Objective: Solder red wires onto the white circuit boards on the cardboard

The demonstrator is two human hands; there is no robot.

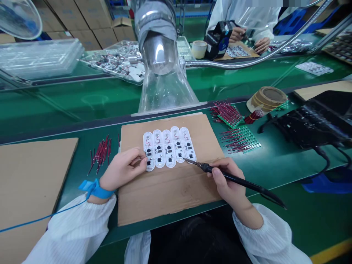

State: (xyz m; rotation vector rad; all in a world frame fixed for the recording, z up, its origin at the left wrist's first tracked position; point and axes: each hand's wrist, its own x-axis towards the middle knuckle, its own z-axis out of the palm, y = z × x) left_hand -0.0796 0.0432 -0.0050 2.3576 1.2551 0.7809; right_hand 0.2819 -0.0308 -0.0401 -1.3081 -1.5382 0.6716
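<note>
My right hand (224,179) is shut on a black soldering iron (233,177), and its metal tip reaches the lower right of a white panel of joined circuit boards (169,146). The panel lies on a cardboard sheet (170,194). My left hand (123,168) rests at the panel's lower left corner, with its fingertips pinching a thin silvery wire (162,158), probably solder, that runs across the panel towards the iron's tip. A blue strap (95,189) circles my left wrist. Loose red-sleeved pins (101,154) lie to the left of the cardboard.
Green boards with red pins (239,139) and a taped roll (266,98) lie to the right, beside a black device (310,126). A clear fume hood (165,91) stands ahead. Beyond it are a tray of parts (115,60) and a co-worker's hands (236,35) at another bench.
</note>
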